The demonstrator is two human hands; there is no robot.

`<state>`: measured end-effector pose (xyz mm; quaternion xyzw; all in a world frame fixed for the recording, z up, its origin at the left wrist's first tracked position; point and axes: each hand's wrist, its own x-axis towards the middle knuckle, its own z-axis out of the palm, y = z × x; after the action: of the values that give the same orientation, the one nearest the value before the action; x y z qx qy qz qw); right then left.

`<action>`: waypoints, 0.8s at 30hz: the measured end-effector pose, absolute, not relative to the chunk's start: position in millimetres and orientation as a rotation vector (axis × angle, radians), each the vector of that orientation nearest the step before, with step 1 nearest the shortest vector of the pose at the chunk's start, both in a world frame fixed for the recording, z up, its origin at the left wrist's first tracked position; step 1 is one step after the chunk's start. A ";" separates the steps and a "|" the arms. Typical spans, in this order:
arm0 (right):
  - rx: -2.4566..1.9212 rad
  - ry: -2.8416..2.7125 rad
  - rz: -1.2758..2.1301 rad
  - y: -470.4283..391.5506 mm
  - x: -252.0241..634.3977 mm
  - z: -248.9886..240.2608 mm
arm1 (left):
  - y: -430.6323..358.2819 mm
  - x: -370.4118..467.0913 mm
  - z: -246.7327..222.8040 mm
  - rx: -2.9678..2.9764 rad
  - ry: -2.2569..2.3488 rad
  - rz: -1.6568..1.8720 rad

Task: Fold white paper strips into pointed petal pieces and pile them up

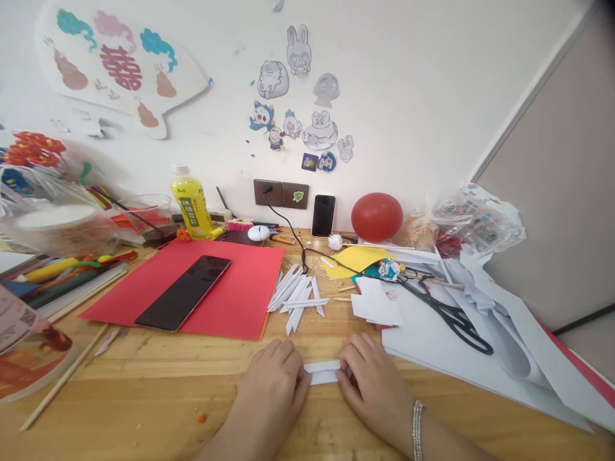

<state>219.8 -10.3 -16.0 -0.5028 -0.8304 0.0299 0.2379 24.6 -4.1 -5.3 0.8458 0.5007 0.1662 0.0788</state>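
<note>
A small white paper strip [323,372] with a lengthwise crease lies on the wooden table between my hands. My left hand [275,384] grips its left end, fingers curled and thumb pressed in. At the right end my right hand [372,381] pinches the same strip; a silvery bracelet circles that wrist. Just beyond the hands sits a loose pile of folded white paper strips [298,296]. Cut white paper pieces [377,302] lie to the right of this pile.
A black phone [185,291] rests on red paper [250,288] at left. Black scissors [449,314] lie on white sheets [418,339] at right. Farther back stand a yellow bottle [192,203], another phone [323,216] and a red balloon [377,216]. A thin stick [65,378] lies front left.
</note>
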 end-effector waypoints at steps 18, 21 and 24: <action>-0.795 -2.731 -0.033 2.0 260.6 11.0 | -2.4 18.2 -8.1 2.481 1.471 0.521; -0.759 -2.711 0.042 2.7 264.3 11.0 | -1.1 16.7 -12.4 2.576 1.396 0.589; -0.732 -2.589 0.086 0.8 256.2 7.1 | -0.6 15.9 -17.1 2.766 1.232 0.727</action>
<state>256.2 0.8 7.1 -0.2650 -0.9376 0.0312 0.2230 15.9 -0.6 -17.1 0.8881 0.3956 0.2336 0.0140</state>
